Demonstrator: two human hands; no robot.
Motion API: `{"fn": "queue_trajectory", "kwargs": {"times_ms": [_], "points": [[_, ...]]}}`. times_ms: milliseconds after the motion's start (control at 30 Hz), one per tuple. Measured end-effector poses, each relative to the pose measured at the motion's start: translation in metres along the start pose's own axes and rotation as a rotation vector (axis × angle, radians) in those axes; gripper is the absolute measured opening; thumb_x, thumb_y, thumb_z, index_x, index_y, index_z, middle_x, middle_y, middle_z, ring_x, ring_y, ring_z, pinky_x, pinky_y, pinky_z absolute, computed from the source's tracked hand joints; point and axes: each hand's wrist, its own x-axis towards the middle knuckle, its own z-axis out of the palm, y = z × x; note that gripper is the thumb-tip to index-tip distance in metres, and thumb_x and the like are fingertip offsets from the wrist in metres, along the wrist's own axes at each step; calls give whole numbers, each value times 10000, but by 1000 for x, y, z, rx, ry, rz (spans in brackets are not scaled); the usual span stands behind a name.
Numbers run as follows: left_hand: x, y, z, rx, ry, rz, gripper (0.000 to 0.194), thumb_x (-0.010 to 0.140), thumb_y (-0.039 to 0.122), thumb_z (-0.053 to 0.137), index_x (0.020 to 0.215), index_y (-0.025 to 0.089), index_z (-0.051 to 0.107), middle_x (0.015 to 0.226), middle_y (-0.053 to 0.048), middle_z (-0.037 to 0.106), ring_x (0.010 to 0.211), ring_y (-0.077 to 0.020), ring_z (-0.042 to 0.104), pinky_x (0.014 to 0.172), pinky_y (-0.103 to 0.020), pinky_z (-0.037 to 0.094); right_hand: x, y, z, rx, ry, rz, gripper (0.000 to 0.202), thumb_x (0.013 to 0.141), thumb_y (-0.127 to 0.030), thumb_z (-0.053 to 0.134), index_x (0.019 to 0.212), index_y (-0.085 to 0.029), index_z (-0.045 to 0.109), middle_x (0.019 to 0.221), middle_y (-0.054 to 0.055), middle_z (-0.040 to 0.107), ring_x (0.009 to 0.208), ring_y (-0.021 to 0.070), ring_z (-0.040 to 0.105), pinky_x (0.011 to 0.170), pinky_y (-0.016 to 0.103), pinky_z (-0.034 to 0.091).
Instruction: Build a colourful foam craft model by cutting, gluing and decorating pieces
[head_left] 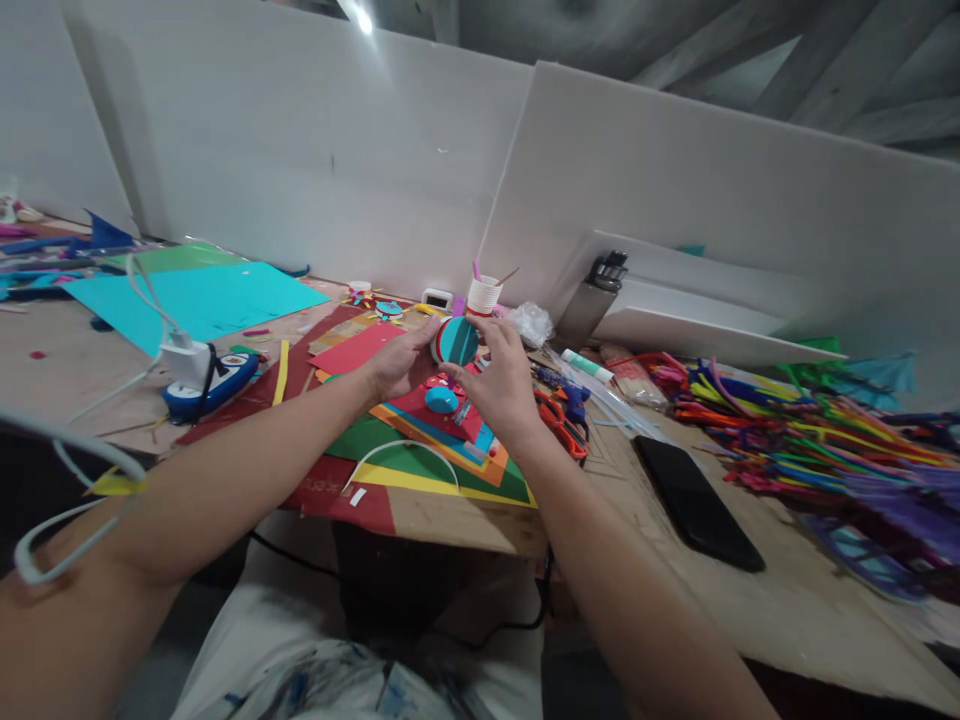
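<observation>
Between my two hands, above the middle of the table, is a small round craft piece point(460, 343) with a flat blue face and a white and red rim. The fingers of my left hand point(405, 358) close on its left side. On the right, the thumb and fingers of my right hand point(501, 372) grip its edge. Just below lies a blue round piece point(442, 400) on red paper, beside small red bits. Stacked coloured paper sheets point(405, 455) in green, yellow, orange and red lie beneath, with a thin white curved strip point(409, 443) across them.
Behind stand a white cup point(484, 296) holding sticks and a grey bottle point(589, 305). To the right are orange-handled scissors point(562, 425), a glue stick point(587, 365), a black phone point(697, 503) and many pipe cleaners point(810, 430). At left are a blue power strip point(210, 388) and cyan paper point(202, 300).
</observation>
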Motion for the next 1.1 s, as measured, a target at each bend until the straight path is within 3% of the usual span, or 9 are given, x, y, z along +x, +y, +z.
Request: {"fn": "queue_trajectory", "kwargs": {"times_ms": [400,767,1100], "points": [[4,-3,-6,3,-65,44,398,999,358,404,950,129,726,929,-86,753,775,-144,672,693,-227,498,0,4,4,49,56,-7,598,684,-229,829,1231,-185,592,1198,135,572,1137,267,555,980,438,491],[4,-5,-8,43,-38,61,348,964,388,488,945,139,731,932,-83,743,767,-149,652,682,-244,496,0,4,3,72,47,16,568,699,-249,810,1218,-240,581,1196,106,559,1140,270,556,948,452,508],[3,-9,-8,74,-73,79,304,923,417,560,990,158,703,933,-76,731,825,-173,669,673,-254,524,-4,8,10,3,72,-17,596,681,-133,770,1228,-216,550,1188,116,520,1146,272,519,995,462,477]]}}
